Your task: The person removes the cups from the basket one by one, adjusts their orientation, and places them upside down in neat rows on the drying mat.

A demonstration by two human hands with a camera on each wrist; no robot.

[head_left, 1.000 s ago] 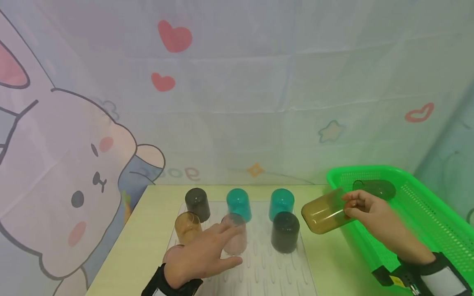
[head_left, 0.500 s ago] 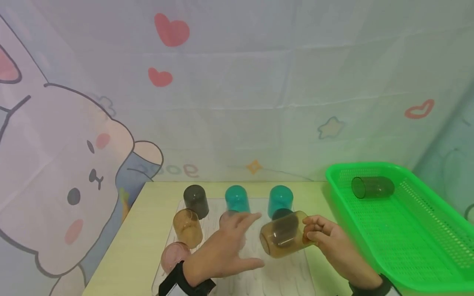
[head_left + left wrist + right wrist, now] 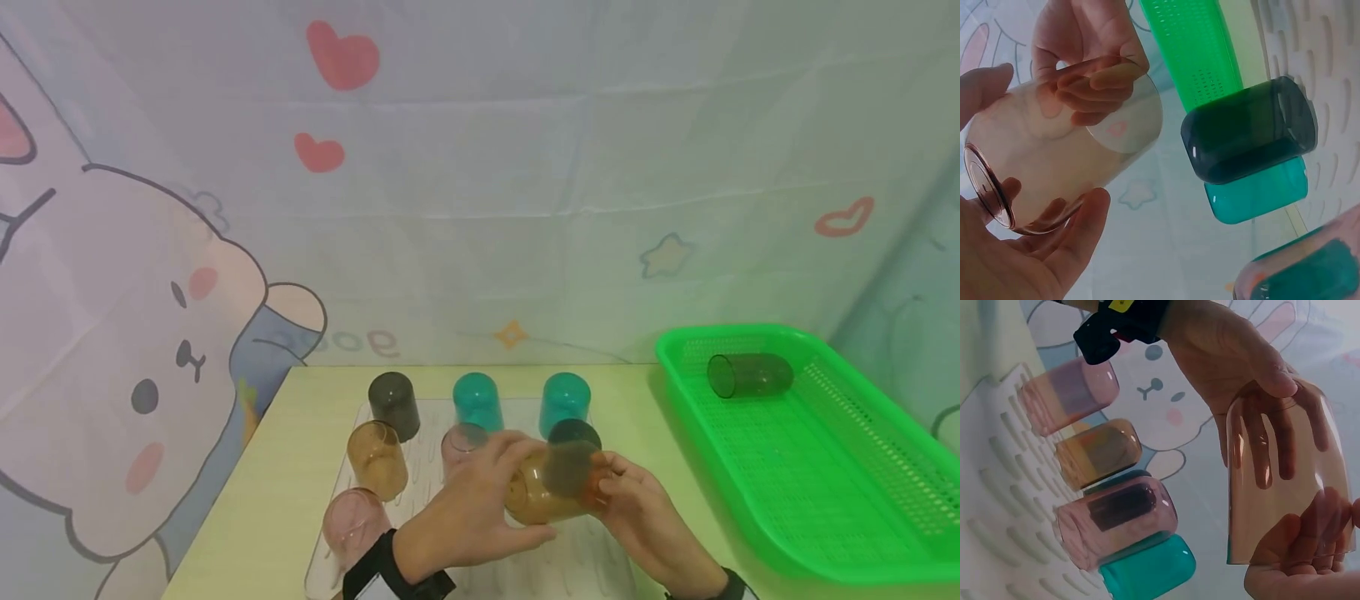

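Note:
In the head view, a see-through amber cup (image 3: 540, 492) is tilted on its side above the drying board. My right hand (image 3: 637, 508) pinches it by the open rim end; fingers show through the wall in the left wrist view. My left hand (image 3: 472, 508) is spread round the base end, its fingers against the cup and its straight thumb close below. A pink cup (image 3: 459, 442) stands partly hidden behind the left hand. Behind the amber cup, a dark grey cup (image 3: 576, 432) stands upside down.
The white ridged drying board (image 3: 420, 500) also bears upside-down cups: teal (image 3: 476, 400), a second teal (image 3: 566, 400), dark grey (image 3: 394, 404), amber (image 3: 377, 458) and pink (image 3: 354, 523). The green basket (image 3: 720, 450) at right holds a dark cup (image 3: 753, 375) on its side.
My right hand has carried the amber cup leftward from beside the basket to over the board. My left hand has moved right to the cup's base.

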